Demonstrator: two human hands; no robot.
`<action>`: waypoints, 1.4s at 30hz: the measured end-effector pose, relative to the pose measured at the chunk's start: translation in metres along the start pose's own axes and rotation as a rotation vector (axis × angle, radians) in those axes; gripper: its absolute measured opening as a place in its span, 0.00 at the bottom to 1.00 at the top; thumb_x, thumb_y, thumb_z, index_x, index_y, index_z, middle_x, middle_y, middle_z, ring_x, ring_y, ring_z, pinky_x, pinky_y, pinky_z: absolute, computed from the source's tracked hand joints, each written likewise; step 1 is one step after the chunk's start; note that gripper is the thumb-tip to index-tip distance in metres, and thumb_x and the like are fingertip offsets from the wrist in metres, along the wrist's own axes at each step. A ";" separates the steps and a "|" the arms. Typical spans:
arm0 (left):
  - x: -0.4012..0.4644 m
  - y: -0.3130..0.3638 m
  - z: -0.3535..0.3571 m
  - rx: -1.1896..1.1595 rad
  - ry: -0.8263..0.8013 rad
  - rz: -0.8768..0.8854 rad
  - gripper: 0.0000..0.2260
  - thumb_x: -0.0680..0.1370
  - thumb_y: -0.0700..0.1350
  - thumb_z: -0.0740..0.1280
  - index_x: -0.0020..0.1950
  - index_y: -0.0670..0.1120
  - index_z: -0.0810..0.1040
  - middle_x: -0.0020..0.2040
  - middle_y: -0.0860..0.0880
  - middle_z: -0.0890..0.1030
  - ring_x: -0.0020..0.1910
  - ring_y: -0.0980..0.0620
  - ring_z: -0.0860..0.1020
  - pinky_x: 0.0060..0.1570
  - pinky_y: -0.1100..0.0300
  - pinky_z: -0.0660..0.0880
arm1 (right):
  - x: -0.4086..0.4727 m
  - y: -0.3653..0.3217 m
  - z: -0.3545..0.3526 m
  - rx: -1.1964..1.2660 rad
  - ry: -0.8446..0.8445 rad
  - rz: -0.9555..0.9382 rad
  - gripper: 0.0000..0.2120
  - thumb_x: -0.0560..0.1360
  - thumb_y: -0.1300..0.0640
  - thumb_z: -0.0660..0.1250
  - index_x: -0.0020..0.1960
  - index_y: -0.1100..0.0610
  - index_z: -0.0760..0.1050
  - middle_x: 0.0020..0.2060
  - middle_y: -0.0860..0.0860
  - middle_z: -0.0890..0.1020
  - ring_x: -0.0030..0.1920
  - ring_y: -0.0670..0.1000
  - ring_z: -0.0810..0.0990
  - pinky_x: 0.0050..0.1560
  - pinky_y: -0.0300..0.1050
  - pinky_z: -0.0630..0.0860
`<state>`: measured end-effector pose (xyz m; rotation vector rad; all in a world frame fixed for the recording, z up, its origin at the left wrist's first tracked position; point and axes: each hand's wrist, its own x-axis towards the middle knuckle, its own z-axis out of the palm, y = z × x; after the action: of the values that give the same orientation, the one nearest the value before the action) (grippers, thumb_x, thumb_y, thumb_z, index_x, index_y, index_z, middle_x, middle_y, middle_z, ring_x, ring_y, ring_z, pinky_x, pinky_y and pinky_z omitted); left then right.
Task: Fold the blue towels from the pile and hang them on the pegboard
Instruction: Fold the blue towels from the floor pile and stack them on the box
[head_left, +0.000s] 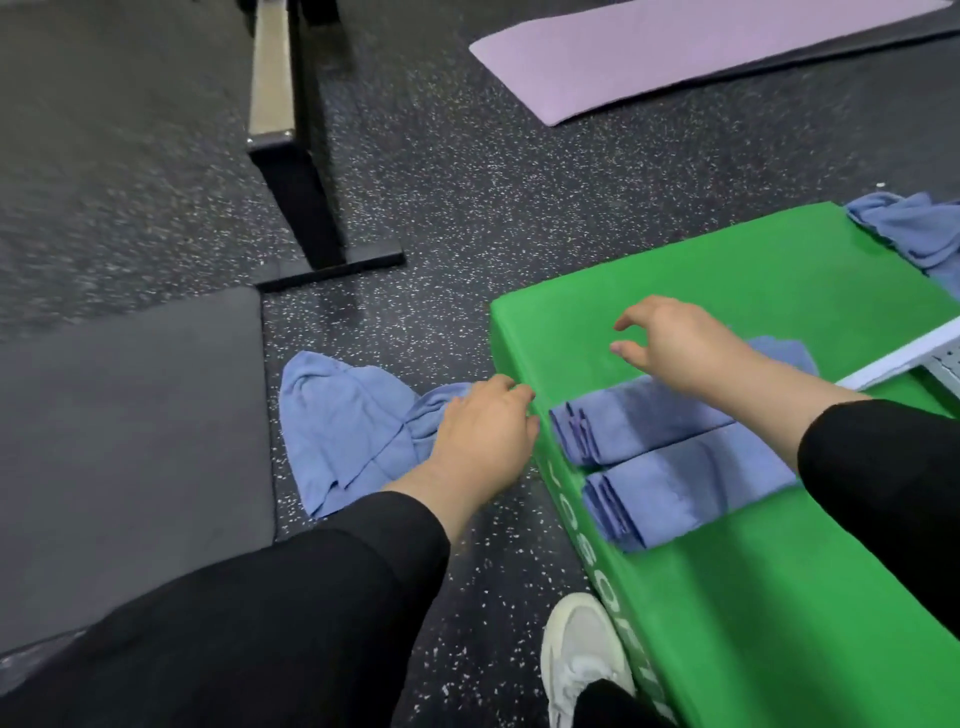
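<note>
A loose blue towel (337, 421) lies crumpled on the speckled floor left of a green foam box (727, 270). My left hand (483, 431) reaches down at the towel's right end, fingers curled; the cloth's folds run in under it, so it seems to grip the towel. Two folded blue towels (639, 421) (685, 493) lie side by side on the box top. My right hand (675, 338) hovers above the box with loosely curled fingers, holding nothing. More blue cloth (779, 353) shows behind my right wrist. The towel pile (914, 228) sits at the box's far right corner. A white pegboard edge (904, 358) shows at the right.
A black bench foot (322, 228) stands on the floor ahead. A dark mat (130, 415) lies at the left and a purple mat (649, 57) farther back. My white shoe (582, 654) rests beside the box's near side.
</note>
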<state>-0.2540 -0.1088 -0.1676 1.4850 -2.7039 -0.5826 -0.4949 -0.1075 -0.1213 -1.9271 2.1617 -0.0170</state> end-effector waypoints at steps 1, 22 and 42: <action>-0.007 -0.016 -0.007 0.024 -0.010 -0.022 0.14 0.82 0.50 0.60 0.63 0.46 0.77 0.60 0.45 0.78 0.59 0.41 0.76 0.52 0.49 0.74 | 0.006 -0.025 -0.001 -0.011 -0.036 -0.053 0.19 0.80 0.49 0.68 0.67 0.57 0.77 0.65 0.58 0.79 0.64 0.60 0.77 0.63 0.51 0.72; -0.104 -0.267 0.027 -0.181 -0.152 -0.512 0.14 0.83 0.47 0.59 0.65 0.44 0.76 0.63 0.43 0.75 0.60 0.40 0.75 0.59 0.47 0.74 | 0.087 -0.281 0.253 -0.123 -0.428 -0.376 0.17 0.75 0.63 0.63 0.63 0.56 0.71 0.58 0.56 0.75 0.59 0.61 0.76 0.45 0.52 0.72; -0.111 -0.274 -0.055 -0.370 -0.102 -0.589 0.16 0.82 0.45 0.58 0.69 0.47 0.75 0.63 0.46 0.80 0.57 0.45 0.78 0.53 0.56 0.74 | 0.079 -0.319 0.155 0.416 -0.072 -0.180 0.03 0.79 0.56 0.63 0.47 0.55 0.73 0.35 0.53 0.81 0.38 0.57 0.77 0.40 0.50 0.73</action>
<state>0.0404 -0.1688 -0.1855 2.1595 -2.0187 -1.1197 -0.1615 -0.2022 -0.2310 -1.8327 1.7603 -0.3899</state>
